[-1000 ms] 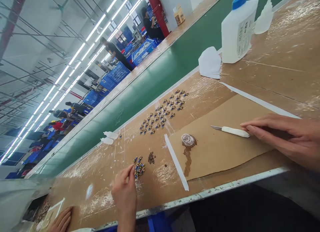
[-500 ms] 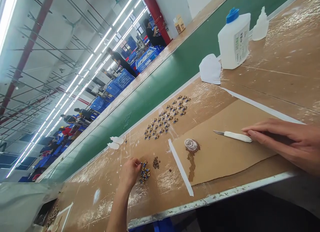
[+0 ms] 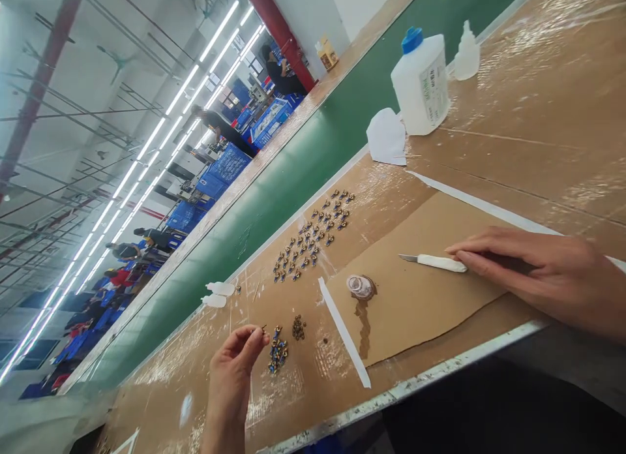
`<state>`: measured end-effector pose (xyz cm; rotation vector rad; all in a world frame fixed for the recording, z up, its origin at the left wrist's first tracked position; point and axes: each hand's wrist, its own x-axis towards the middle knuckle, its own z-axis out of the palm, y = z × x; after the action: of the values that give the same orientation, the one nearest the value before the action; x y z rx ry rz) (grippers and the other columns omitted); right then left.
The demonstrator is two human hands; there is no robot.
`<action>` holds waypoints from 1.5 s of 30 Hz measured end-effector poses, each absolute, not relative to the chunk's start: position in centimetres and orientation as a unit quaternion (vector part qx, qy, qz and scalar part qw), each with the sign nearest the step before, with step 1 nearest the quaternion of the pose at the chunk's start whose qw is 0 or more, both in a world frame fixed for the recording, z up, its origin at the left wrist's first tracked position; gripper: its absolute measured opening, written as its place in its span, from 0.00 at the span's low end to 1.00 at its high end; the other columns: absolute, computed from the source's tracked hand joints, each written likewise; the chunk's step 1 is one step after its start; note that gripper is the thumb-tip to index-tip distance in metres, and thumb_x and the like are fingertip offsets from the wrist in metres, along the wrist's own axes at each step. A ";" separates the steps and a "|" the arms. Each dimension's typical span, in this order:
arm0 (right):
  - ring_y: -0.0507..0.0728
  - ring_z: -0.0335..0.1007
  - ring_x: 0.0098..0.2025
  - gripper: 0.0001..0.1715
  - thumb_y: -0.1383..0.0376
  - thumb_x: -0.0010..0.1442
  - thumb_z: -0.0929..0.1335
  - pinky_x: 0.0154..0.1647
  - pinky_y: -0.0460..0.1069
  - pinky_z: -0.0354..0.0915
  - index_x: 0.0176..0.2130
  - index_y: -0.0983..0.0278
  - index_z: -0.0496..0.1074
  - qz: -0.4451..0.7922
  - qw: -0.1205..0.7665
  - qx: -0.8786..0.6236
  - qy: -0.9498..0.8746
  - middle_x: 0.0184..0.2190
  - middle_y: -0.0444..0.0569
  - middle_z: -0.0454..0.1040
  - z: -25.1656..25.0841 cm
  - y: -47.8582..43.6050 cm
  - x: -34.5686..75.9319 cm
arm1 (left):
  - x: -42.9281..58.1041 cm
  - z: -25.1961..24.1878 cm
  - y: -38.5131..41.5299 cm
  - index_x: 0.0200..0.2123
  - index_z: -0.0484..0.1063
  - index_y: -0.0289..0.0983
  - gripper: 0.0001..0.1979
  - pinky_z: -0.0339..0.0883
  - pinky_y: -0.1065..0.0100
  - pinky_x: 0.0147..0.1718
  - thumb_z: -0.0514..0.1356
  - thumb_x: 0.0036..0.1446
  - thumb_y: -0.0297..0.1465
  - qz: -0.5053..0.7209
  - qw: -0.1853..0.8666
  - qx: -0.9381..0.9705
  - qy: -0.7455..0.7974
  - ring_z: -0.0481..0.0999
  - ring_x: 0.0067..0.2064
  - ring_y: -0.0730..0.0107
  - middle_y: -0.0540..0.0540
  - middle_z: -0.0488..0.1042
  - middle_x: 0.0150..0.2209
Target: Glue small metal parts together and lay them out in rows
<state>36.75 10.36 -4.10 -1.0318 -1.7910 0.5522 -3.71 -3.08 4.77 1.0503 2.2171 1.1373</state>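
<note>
My left hand (image 3: pixel 235 363) is raised just left of a small heap of blue-and-gold pieces (image 3: pixel 278 353), thumb and forefinger pinched on one tiny piece (image 3: pixel 265 330), mostly hidden by the fingertips. Beside that heap lies a pile of small brown beads or caps (image 3: pixel 298 327). On the right, my right hand (image 3: pixel 533 268) has its thumb and forefinger closed at the handle end of a white-handled craft knife (image 3: pixel 440 263). The blade points left, low over a cardboard sheet (image 3: pixel 425 310). A small whitish cup (image 3: pixel 359 286) sits on the cardboard with a brown wet stain beside it.
Rows of similar blue-and-gold pieces (image 3: pixel 313 235) stand farther back. A white bottle with a blue cap (image 3: pixel 420 82), a dropper bottle (image 3: pixel 467 53) and white paper (image 3: pixel 386 137) are at the back right. Two small white bottles (image 3: pixel 218 291) lie left. Beyond runs a green belt (image 3: pixel 303 160).
My left hand has lifted away from the heap, slightly left, and turned, with a tiny piece between its fingertips. The right hand and knife keep their place on the cardboard; the view has shifted.
</note>
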 end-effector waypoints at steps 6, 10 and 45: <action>0.57 0.71 0.34 0.09 0.59 0.62 0.62 0.30 0.54 0.67 0.37 0.53 0.71 0.262 0.501 -0.389 -0.727 0.32 0.42 0.76 -3.9 10.2 36.6 | 3.5 4.4 -1.5 0.27 0.77 0.38 0.20 0.74 0.67 0.39 0.75 0.27 0.36 0.590 0.324 0.225 0.705 0.76 0.28 0.72 0.52 0.75 0.24; 0.56 0.71 0.36 0.09 0.64 0.62 0.63 0.34 0.51 0.67 0.39 0.57 0.72 0.262 0.494 -0.368 -0.743 0.33 0.45 0.76 -4.1 10.5 36.9 | 5.1 3.8 0.1 0.25 0.78 0.37 0.20 0.75 0.66 0.39 0.76 0.24 0.37 0.567 0.332 0.236 0.716 0.77 0.27 0.70 0.50 0.75 0.20; 0.51 0.69 0.33 0.10 0.69 0.63 0.63 0.35 0.46 0.64 0.39 0.65 0.74 0.271 0.536 -0.347 -0.721 0.31 0.49 0.74 -3.8 10.4 37.1 | 12.2 5.3 6.0 0.25 0.78 0.42 0.14 0.69 0.69 0.29 0.65 0.40 0.46 0.220 0.068 0.576 0.785 0.77 0.30 0.64 0.50 0.76 0.23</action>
<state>37.12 10.42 -3.80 -0.8261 -1.7165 0.6455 12.22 5.96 5.34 1.7343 2.3631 0.6623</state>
